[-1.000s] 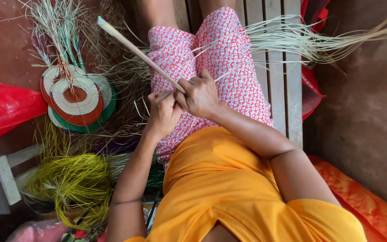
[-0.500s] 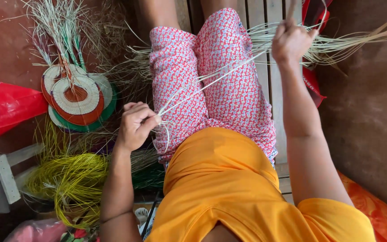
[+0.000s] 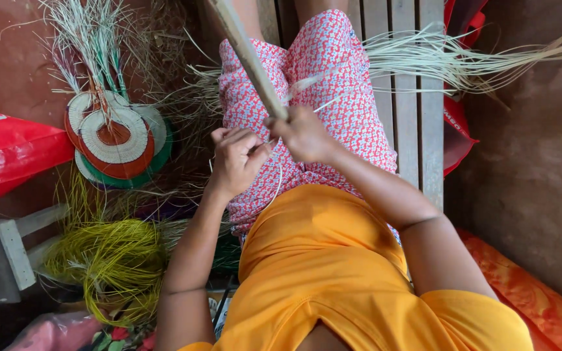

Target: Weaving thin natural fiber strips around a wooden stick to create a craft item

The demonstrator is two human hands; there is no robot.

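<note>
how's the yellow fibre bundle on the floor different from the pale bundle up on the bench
The yellow fibre bundle is bright yellow-green; the pale bundle is straw-coloured. The yellow one lies curled in a loose coil on the floor near the left hand's side; the pale one lies nearly straight, fanning out across the wooden bench and past its edge. Neither is touched by the left or right hand. Both are thin, loose strands.

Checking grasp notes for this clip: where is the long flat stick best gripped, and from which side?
Grip the stick at its lower end, near where the right hand meets it. It slants up and away over the lap, so come from the right, fingers wrapping across its narrow width.
</note>
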